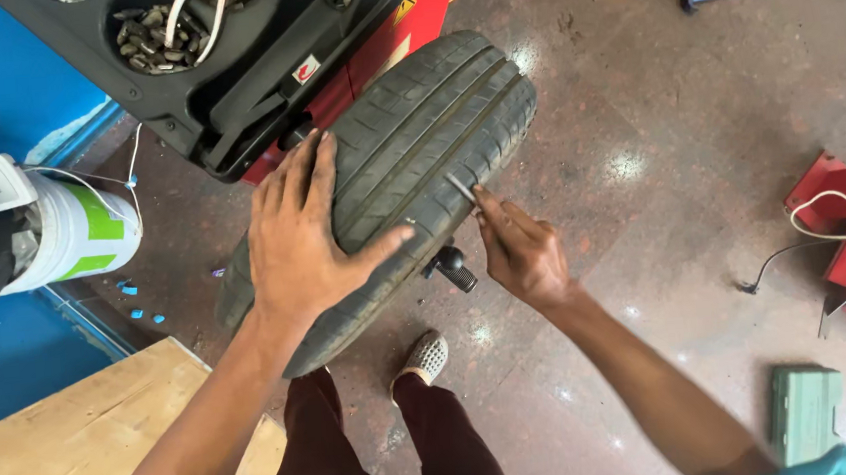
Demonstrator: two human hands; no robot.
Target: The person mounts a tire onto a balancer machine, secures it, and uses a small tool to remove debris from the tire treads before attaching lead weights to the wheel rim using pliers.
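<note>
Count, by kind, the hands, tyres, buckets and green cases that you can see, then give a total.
Hands: 2, left hand and right hand
Tyre: 1
White bucket: 1
Green case: 1
Total: 5

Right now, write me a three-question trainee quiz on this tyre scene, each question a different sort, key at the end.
1. True or false: the left hand lies flat on the tread of the tyre.
2. Multiple choice: the fingers of the right hand pinch what against the tread? A) a thin metal tool B) a paintbrush C) a spanner
3. Fill in: on the floor at lower right lies a closed green ____.

Key: 1 true; 2 A; 3 case
</note>
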